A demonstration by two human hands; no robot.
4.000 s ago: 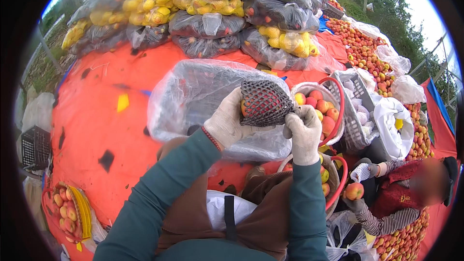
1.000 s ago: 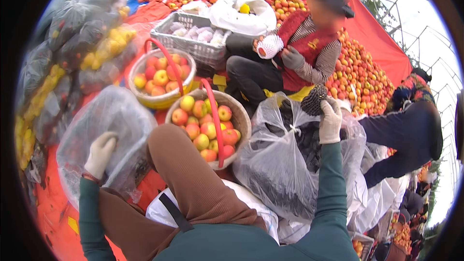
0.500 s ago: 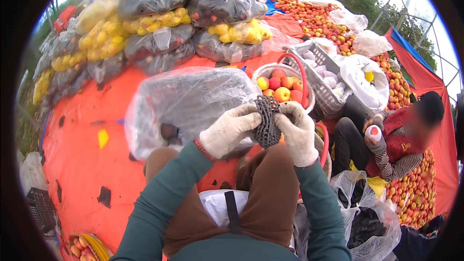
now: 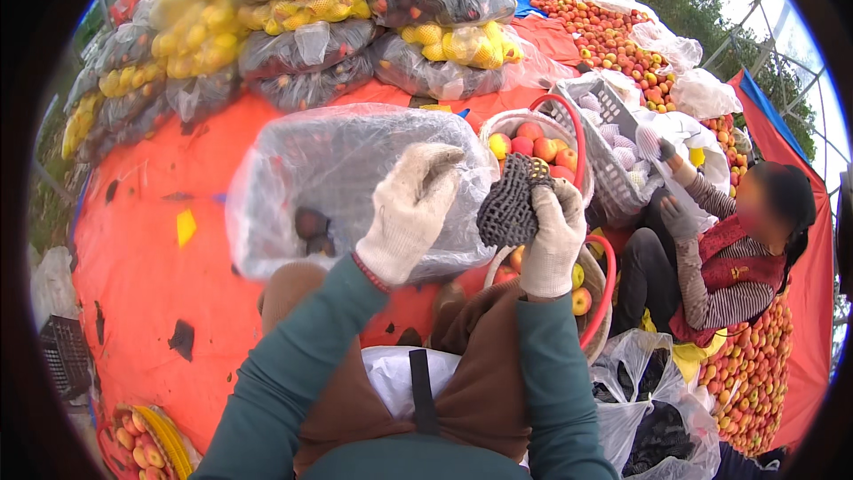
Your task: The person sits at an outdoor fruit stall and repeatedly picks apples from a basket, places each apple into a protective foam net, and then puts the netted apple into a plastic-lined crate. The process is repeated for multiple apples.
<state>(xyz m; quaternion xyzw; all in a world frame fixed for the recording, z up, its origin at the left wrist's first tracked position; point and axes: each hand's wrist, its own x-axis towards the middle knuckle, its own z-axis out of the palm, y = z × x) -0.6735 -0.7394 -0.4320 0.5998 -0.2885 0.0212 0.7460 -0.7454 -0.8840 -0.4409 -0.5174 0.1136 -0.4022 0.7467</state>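
My gloved right hand (image 4: 554,244) is closed on a black foam fruit net (image 4: 508,209), pinching its upper right edge. Whether the net has fruit inside, I cannot tell. My gloved left hand (image 4: 409,212) is raised to the left of the net with its fingers bent and apart, holding nothing. Behind it stands a crate lined with clear plastic (image 4: 258,204), where a few dark wrapped pieces (image 4: 311,222) show at the bottom. Just beyond my right hand is a basket of apples (image 4: 524,144) with a red handle. A second basket (image 4: 608,307), partly hidden by my right hand, stands nearer to me.
A grey crate (image 4: 606,164) holds white foam-netted fruit. On the right a co-worker (image 4: 724,253) sits beside heaped apples (image 4: 746,382). Filled bags (image 4: 302,44) are stacked at the back left. A clear bag of black nets (image 4: 662,431) lies by my right arm.
My left hand has let go of the black foam net and moved up and left. My right hand keeps the net, now tilted left. The co-worker's hand has reached toward the grey crate.
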